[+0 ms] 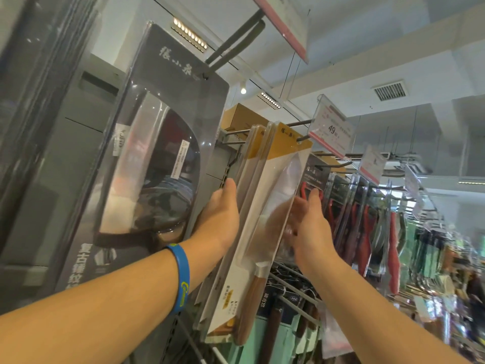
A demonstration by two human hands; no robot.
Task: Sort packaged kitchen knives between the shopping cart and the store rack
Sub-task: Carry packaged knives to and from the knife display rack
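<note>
On the store rack (pixel 228 137), upper row of wire hooks, seen from below:

- Front cleaver pack (pixel 262 211): white card with yellow header, clear blister over the blade, wooden handle low in the pack. It hangs from a hook (pixel 301 139) through the hole in its header, tilted with its foot swung towards the viewer. More packs of the same kind hang close behind it.
- Left hand (pixel 220 214): between the row of yellow-headed packs and the dark pack to the left. The thumb is upright against the left edge of the row and the fingers are hidden behind it. Grip: cannot tell.
- Right hand (pixel 312 227): at the right edge of the front cleaver pack. The fingers (pixel 284 222) are blurred at the clear blister and the thumb is upright just past the pack's edge. Cannot tell whether the grip clasps the pack or only lies against it.
- Blue wristband (pixel 181 277): on the left wrist, with yellow print.
- Dark grey cleaver pack (pixel 162 153): large, hung from a higher hook on the left, with a domed blister and white characters on the header.
- Price tag (pixel 332 130): clear holder at the tip of the hook arm, reading 49.
- Red-handled tools (pixel 333 214): in packs just right of the front cleaver pack, with further hanging goods beyond, blurred.
- Cardboard box (pixel 244 116): brown, behind the yellow headers.
- Ceiling vent (pixel 389 90): overhead, to the right.
</note>
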